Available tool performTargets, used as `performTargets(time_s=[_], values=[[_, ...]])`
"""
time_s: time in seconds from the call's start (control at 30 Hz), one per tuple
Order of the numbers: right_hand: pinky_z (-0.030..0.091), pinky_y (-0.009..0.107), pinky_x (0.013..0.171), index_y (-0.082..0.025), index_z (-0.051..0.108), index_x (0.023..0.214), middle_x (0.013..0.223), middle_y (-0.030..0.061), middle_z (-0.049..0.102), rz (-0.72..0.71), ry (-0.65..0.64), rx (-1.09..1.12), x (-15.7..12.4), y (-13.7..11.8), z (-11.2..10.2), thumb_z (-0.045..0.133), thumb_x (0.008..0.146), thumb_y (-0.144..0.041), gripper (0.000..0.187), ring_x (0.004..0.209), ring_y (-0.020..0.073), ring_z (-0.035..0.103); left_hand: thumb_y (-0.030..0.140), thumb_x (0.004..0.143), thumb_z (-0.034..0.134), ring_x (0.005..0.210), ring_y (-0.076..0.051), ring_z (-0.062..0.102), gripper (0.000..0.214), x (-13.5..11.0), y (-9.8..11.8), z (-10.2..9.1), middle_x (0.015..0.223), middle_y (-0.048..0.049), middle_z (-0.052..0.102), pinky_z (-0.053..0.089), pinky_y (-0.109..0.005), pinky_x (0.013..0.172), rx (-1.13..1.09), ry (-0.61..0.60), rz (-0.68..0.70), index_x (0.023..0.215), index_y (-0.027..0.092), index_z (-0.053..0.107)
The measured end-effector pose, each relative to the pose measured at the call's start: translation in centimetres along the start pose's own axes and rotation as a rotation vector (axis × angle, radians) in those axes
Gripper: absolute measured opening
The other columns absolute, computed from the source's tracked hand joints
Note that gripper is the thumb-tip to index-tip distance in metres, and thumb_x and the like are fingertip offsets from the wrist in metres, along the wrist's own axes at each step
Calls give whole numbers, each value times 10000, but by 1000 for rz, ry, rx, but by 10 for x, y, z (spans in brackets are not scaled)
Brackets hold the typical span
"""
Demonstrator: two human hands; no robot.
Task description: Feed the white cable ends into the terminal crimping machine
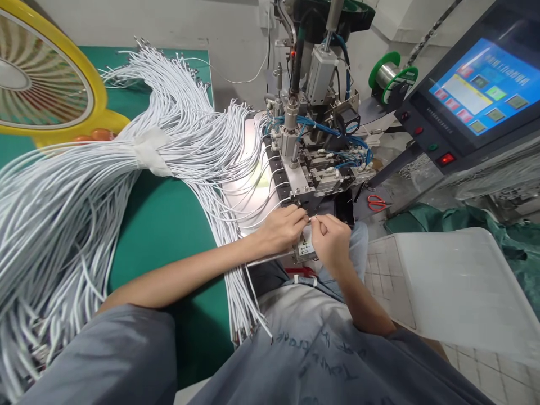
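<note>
My left hand and my right hand meet at the front edge of a bench machine. Fingers of both hands pinch the end of a thin white cable, whose tip shows between them. The cable's finer details are too small to make out. Several white cables run from a big bundle on the left into the machine's row of slots, just beyond my left hand. A white wrap ties the bundle around its middle. Loose cable ends hang over the table edge below my left forearm.
A yellow fan stands at the left on the green table. To the right are a control screen, a wire spool, red-handled scissors and a white plastic bin. A dark phone-like slab lies beside my right hand.
</note>
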State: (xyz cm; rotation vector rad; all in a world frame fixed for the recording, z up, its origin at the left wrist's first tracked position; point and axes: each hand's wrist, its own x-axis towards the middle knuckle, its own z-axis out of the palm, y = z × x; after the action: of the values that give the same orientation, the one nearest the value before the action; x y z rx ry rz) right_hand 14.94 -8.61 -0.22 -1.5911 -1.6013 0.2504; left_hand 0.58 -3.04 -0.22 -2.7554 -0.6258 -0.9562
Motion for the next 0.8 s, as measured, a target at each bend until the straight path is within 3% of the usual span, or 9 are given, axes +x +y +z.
performTargets(time_s=[0.1,0.2,0.27,0.37,0.43,0.53,0.63,0.7,0.8], values=[[230,271,506,-184,445,503,485,-53,295,66,-133,92,9,9,-5,497,776,-178,279,476,89,282,64,875,414,616,-141,454,216,1,-6,-4,675,-33,548,303,-278,510,151,-8,185,766,107,596],[219,251,473,-176,454,507,479,-64,260,150,-249,283,16,19,-5,511,766,-203,267,467,77,263,75,880,394,643,-140,475,239,0,-9,-2,690,-33,553,323,-267,523,59,-75,98,792,116,613],[231,247,472,-170,471,513,498,-57,282,137,-211,345,15,22,-2,520,774,-215,270,483,79,285,93,856,432,647,-133,493,220,0,-8,1,686,-31,557,342,-250,532,-131,-102,-88,790,124,640],[254,252,482,-162,529,545,515,-46,321,70,-48,362,9,21,7,524,800,-229,264,500,89,319,119,817,533,628,-104,520,148,1,-5,5,664,-8,570,382,-214,557,-519,-122,-376,788,137,678],[264,255,483,-162,563,572,518,-42,341,61,36,381,5,20,13,524,816,-240,259,501,92,325,126,804,573,630,-92,535,121,3,-4,6,667,0,585,403,-200,581,-727,-134,-486,807,139,693],[309,251,493,-162,610,650,557,-33,406,102,70,450,2,22,18,529,827,-253,215,522,95,374,140,812,572,629,-84,531,137,6,-4,4,681,0,589,403,-193,587,-867,-158,-554,841,140,706],[348,238,481,-170,645,868,633,-31,445,112,84,421,3,25,16,566,802,-246,128,532,92,409,151,810,568,590,-70,492,142,7,-4,3,658,7,564,371,-183,553,-869,-175,-597,801,135,709],[359,234,465,-176,639,946,690,-19,474,42,91,309,6,26,11,588,782,-228,179,539,92,423,152,802,566,581,-69,472,150,7,-4,3,636,10,542,350,-185,543,-832,-186,-597,756,134,708],[411,259,527,-174,654,885,763,26,537,-160,60,112,11,26,1,579,792,-193,121,634,125,490,153,796,554,581,-75,458,162,5,-3,5,618,12,522,335,-194,543,-775,-200,-573,747,137,708]])
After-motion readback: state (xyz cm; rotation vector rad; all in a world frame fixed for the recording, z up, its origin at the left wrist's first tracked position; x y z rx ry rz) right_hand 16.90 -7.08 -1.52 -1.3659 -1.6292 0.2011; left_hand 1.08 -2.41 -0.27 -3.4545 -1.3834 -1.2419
